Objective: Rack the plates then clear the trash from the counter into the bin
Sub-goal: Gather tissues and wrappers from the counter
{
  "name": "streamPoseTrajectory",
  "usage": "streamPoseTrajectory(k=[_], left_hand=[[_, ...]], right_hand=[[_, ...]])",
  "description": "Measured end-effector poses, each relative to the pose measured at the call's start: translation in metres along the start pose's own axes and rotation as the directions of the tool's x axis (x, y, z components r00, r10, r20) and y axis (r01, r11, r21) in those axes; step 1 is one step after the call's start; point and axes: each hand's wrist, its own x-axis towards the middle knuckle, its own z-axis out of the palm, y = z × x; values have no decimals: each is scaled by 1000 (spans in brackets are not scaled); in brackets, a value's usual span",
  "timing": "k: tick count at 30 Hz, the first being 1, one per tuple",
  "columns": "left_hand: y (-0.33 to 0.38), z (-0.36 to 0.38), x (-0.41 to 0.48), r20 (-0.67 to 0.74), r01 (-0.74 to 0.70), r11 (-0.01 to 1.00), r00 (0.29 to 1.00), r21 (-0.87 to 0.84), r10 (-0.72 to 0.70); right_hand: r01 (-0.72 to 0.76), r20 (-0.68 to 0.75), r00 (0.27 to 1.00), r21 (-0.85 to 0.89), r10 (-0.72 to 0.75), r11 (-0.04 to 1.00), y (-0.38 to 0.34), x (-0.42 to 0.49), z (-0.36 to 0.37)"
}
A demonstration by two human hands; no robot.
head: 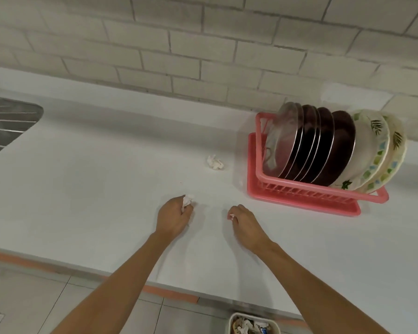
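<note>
A pink dish rack (299,189) at the right of the white counter (94,177) holds several upright plates (323,145), dark ones and pale patterned ones. My left hand (173,216) grips a crumpled white tissue (187,201) that pokes out above its fingers. My right hand (245,224) pinches a small white scrap (232,216) at its fingertips, low over the counter. Another crumpled tissue (215,162) lies loose on the counter, beyond both hands and left of the rack. A bin (252,323) with trash inside stands on the floor below the counter's front edge.
A steel sink drainboard (7,126) sits at the far left. A brick-pattern tiled wall (203,44) backs the counter. The counter's front edge (169,294) has an orange strip, with grey floor tiles (34,297) below.
</note>
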Motion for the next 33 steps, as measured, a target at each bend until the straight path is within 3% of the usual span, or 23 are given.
streamPoseTrajectory(k=[3,8,16,23,26,33], left_hand=[[-2,3,1,7,-114,981,993,158,114],[-1,10,13,-103,70,991,993,111,-59],[-7,15,18,-126,72,988,991,137,-55],[-5,14,18,-118,44,984,993,175,-24],[-5,12,17,-125,37,980,992,196,-13],[-6,15,40,-129,82,957,990,277,-48]], right_hand=[[-5,-14,1000,44,5,999,-12,22,-9],[79,-72,994,-31,-81,996,-29,71,-20],[132,-181,972,-100,-149,986,-40,148,-24],[-17,-159,987,-251,-24,968,-26,195,10],[39,-191,976,-330,-107,943,-21,197,25],[190,-201,949,-244,-241,951,-15,161,40]])
